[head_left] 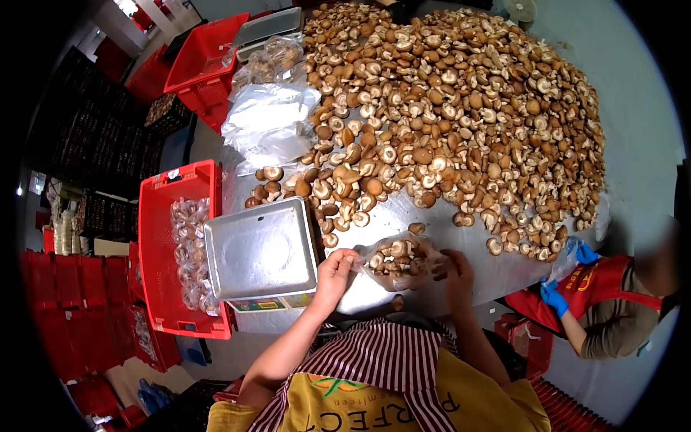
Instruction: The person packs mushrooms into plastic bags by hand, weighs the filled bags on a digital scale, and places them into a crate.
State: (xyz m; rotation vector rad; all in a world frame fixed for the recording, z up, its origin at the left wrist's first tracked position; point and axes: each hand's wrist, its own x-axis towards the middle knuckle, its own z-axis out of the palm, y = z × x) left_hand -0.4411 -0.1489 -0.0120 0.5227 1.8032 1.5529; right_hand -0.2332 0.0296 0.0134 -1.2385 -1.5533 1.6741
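A clear plastic bag of mushrooms (394, 261) lies on the metal table in front of me, its film spread out to both sides. My left hand (335, 275) is closed, pinching the bag's left edge between thumb and fingers. At the opposite edge, my right hand (456, 276) has its fingers curled on the film; it is in shadow. Just left of my left hand stands a weighing scale (260, 248) with a bare metal pan. Loose brown mushrooms (497, 101) form a big heap beyond the bag, and some reach close to it.
A red crate (150, 248) left of the scale holds several packed bags. Flat plastic bags (266, 119) are stacked farther back, near another red crate (204, 61) and a second scale (268, 27). At right, a co-worker in blue gloves (554, 297) handles a plastic bag.
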